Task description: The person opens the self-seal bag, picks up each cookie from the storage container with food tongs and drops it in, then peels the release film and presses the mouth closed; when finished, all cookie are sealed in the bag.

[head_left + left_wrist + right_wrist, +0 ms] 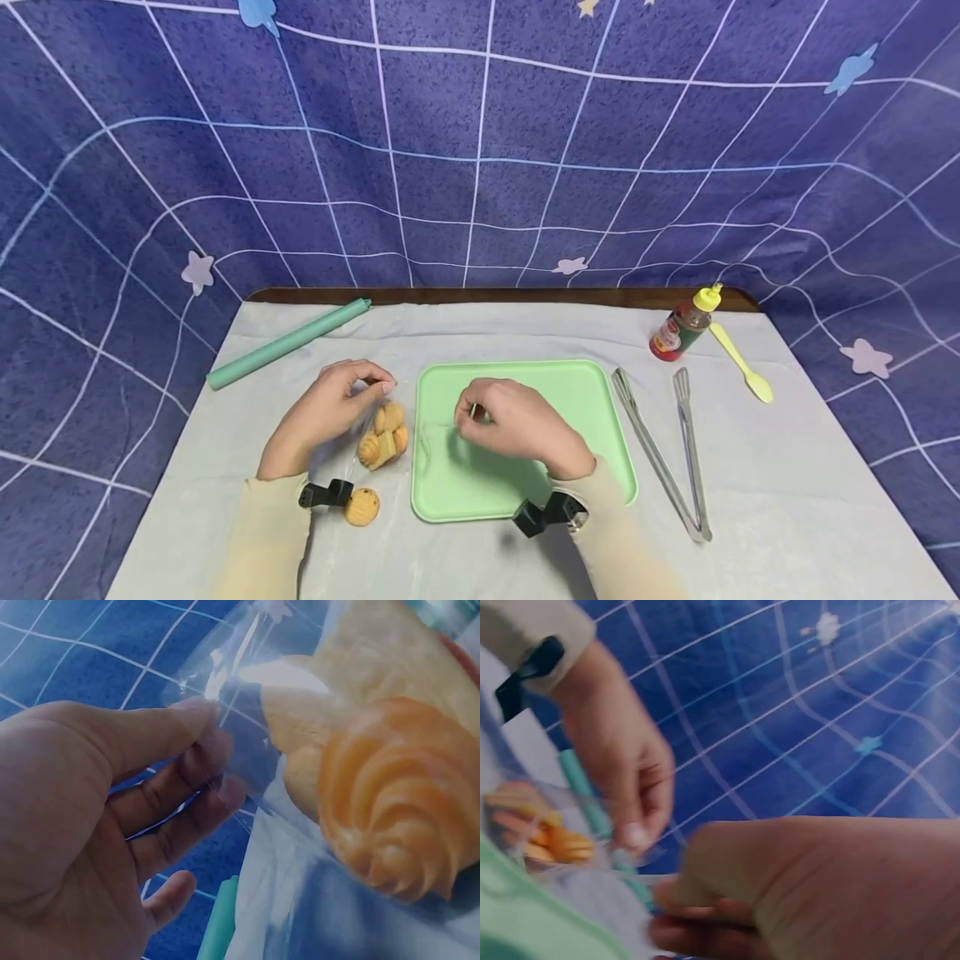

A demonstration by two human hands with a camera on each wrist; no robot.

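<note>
My left hand point(330, 406) pinches the edge of a clear plastic bag point(244, 761) between thumb and fingertips. Inside the bag, several biscuits point(384, 440) show through, among them a swirled cookie point(397, 802). The bag lies just left of the green tray point(525, 504). Over the tray, my right hand point(517, 419) has thumb and forefinger brought together on a thin pale strip point(649, 878). This strip runs toward the left hand; whether it is part of the bag I cannot tell. Near the left wrist lies a round cookie point(362, 507).
Metal tongs point(660, 458) lie spread right of the tray. Behind them stand a red sauce bottle point(681, 327) with a yellow cap and a yellow spoon point(742, 364). A green rolling-pin-like stick point(288, 343) lies at the back left. A grey cloth covers the table point(810, 500).
</note>
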